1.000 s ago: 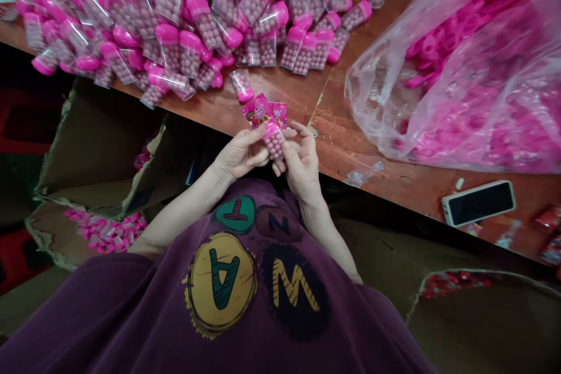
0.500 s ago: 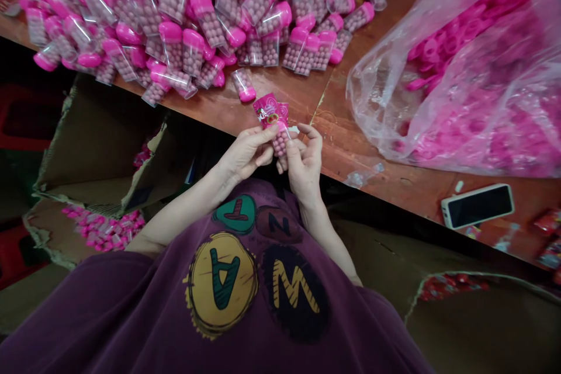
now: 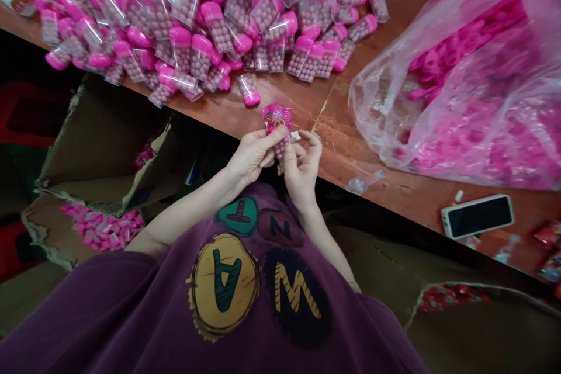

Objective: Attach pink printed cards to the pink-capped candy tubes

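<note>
Between both hands, just off the table's front edge, is a small clear candy bottle [image 3: 281, 151] of pale pink balls, with a printed pink wrapper [image 3: 277, 117] at its far end. My left hand [image 3: 253, 155] pinches it from the left, thumb on the wrapper's lower part. From the other side my right hand [image 3: 302, 166] grips the bottle, thumb pressed to its side; some of its fingers are curled behind. A single pink-capped bottle [image 3: 248, 90] lies on the table beyond my hands, near the large pile of similar filled bottles [image 3: 214, 26].
A clear plastic bag [image 3: 372, 123] of pink plastic parts lies at the right. Nearer are a phone [image 3: 477, 216] and plastic scraps [image 3: 363, 182]. Below the table edge stand an open carton [image 3: 99, 152], a heap of pink-capped bottles [image 3: 103, 228] and a box with red packets [image 3: 453, 297].
The view has shifted slightly. The bottle and wrapper have tilted more upright and sit a little lower between my hands, which keep their grip.
</note>
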A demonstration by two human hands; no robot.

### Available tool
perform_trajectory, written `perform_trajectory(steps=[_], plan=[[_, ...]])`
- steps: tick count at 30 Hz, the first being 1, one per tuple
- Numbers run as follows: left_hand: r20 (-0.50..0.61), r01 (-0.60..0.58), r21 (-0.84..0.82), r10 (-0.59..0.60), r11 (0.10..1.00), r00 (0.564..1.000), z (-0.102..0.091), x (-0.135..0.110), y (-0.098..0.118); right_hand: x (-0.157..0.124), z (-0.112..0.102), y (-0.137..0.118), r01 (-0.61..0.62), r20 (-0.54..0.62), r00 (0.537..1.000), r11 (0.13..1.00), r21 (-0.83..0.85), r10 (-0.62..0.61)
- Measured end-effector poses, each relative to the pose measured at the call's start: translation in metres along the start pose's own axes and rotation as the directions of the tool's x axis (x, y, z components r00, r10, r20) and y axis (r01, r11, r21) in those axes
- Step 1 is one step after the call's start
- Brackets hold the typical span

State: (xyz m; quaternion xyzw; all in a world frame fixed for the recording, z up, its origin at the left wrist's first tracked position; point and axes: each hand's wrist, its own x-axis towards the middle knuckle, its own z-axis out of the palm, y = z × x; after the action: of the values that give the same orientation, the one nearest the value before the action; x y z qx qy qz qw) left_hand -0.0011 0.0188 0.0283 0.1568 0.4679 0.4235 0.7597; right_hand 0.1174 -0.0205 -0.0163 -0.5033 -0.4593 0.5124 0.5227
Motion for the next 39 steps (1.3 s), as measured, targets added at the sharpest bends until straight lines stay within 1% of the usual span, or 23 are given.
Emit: perform_trajectory(steps=[4, 7, 9, 12, 15, 17, 19, 21, 23, 25, 26, 28, 29, 30, 31, 32, 33, 34, 35, 36, 37, 38, 39], plan=[[0.108, -0.021, 0.059, 0.014, 0.998, 0.994, -0.013, -0.003, -0.004, 0.004, 0.001, -0.003, -0.091, 0.051, 0.995, 0.986, 0.141, 0.085], [0.234, -0.027, 0.106, 0.002, 0.994, 0.972, -0.023, -0.005, -0.007, 0.004, 0.005, -0.004, -0.125, 0.047, 0.992, 0.983, 0.132, 0.119], [0.271, -0.037, 0.116, 0.004, 0.993, 0.962, -0.027, -0.007, -0.007, 0.004, 0.008, -0.004, -0.120, 0.042, 0.992, 0.986, 0.112, 0.116], [0.223, -0.048, 0.102, 0.025, 0.994, 0.975, -0.029, -0.007, -0.001, 0.004, 0.008, -0.004, -0.086, 0.077, 0.994, 0.993, 0.078, 0.080], [0.149, -0.053, 0.081, 0.041, 0.995, 0.988, -0.031, -0.007, 0.006, 0.005, 0.002, -0.001, -0.036, 0.218, 0.975, 0.999, -0.005, 0.037], [0.140, -0.050, 0.070, 0.040, 0.996, 0.989, -0.035, -0.007, 0.008, 0.006, -0.001, 0.002, 0.009, 0.291, 0.957, 0.998, -0.057, 0.008], [0.125, -0.055, 0.043, 0.049, 0.998, 0.991, -0.040, -0.010, 0.010, 0.007, 0.001, 0.006, 0.049, 0.299, 0.954, 0.994, -0.098, -0.018], [0.086, -0.080, 0.007, 0.079, 0.997, 0.993, -0.044, -0.014, 0.010, 0.009, 0.010, 0.009, 0.087, 0.299, 0.953, 0.987, -0.135, -0.043], [0.043, -0.103, -0.013, 0.104, 0.995, 0.994, -0.048, -0.020, 0.011, 0.012, 0.024, 0.009, 0.128, 0.334, 0.940, 0.979, -0.160, -0.068], [-0.003, -0.111, -0.013, 0.111, 0.994, 0.994, -0.054, -0.026, 0.016, 0.018, 0.038, 0.005, 0.169, 0.392, 0.916, 0.969, -0.183, -0.086], [-0.043, -0.116, -0.010, 0.115, 0.993, 0.992, -0.060, -0.031, 0.020, 0.023, 0.044, 0.002, 0.203, 0.442, 0.892, 0.958, -0.201, -0.096], [-0.169, -0.161, -0.019, 0.156, 0.987, 0.973, -0.081, -0.041, 0.032, 0.039, 0.051, -0.005, 0.320, 0.559, 0.818, 0.913, -0.251, -0.133], [-0.264, -0.214, -0.034, 0.198, 0.976, 0.944, -0.095, -0.046, 0.038, 0.051, 0.051, -0.009, 0.401, 0.614, 0.774, 0.871, -0.285, -0.155], [-0.356, -0.279, -0.059, 0.241, 0.959, 0.903, -0.111, -0.052, 0.045, 0.065, 0.050, -0.013, 0.481, 0.644, 0.743, 0.815, -0.324, -0.183], [-0.459, -0.350, -0.090, 0.273, 0.932, 0.846, -0.129, -0.058, 0.051, 0.080, 0.047, -0.015, 0.537, 0.650, 0.735, 0.749, -0.387, -0.192], [-0.574, -0.404, -0.112, 0.272, 0.908, 0.772, -0.146, -0.063, 0.056, 0.097, 0.043, -0.018, 0.573, 0.637, 0.746, 0.674, -0.467, -0.193], [-0.670, -0.411, -0.120, 0.232, 0.904, 0.705, -0.160, -0.067, 0.058, 0.115, 0.040, -0.019, 0.589, 0.621, 0.763, 0.592, -0.550, -0.182], [-0.735, -0.382, -0.127, 0.171, 0.915, 0.656, -0.171, -0.069, 0.059, 0.131, 0.037, -0.019, 0.605, 0.621, 0.766, 0.509, -0.611, -0.166], [-0.767, -0.349, -0.139, 0.123, 0.927, 0.630, -0.177, -0.070, 0.057, 0.146, 0.036, -0.019, 0.631, 0.647, 0.749, 0.448, -0.633, -0.141], [-0.772, -0.318, -0.145, 0.094, 0.937, 0.629, -0.177, -0.069, 0.052, 0.159, 0.036, -0.019, 0.667, 0.684, 0.716, 0.419, -0.615, -0.136], [-0.754, -0.292, -0.135, 0.093, 0.947, 0.650, -0.171, -0.066, 0.046, 0.170, 0.039, -0.019, 0.707, 0.726, 0.675, 0.395, -0.586, -0.132], [-0.713, -0.266, -0.109, 0.111, 0.958, 0.692, -0.161, -0.062, 0.038, 0.179, 0.043, -0.020, 0.744, 0.766, 0.631, 0.373, -0.554, -0.123], [-0.666, -0.255, -0.044, 0.162, 0.966, 0.728, -0.147, -0.057, 0.029, 0.186, 0.048, -0.021, 0.774, 0.799, 0.591, 0.356, -0.524, -0.108]])
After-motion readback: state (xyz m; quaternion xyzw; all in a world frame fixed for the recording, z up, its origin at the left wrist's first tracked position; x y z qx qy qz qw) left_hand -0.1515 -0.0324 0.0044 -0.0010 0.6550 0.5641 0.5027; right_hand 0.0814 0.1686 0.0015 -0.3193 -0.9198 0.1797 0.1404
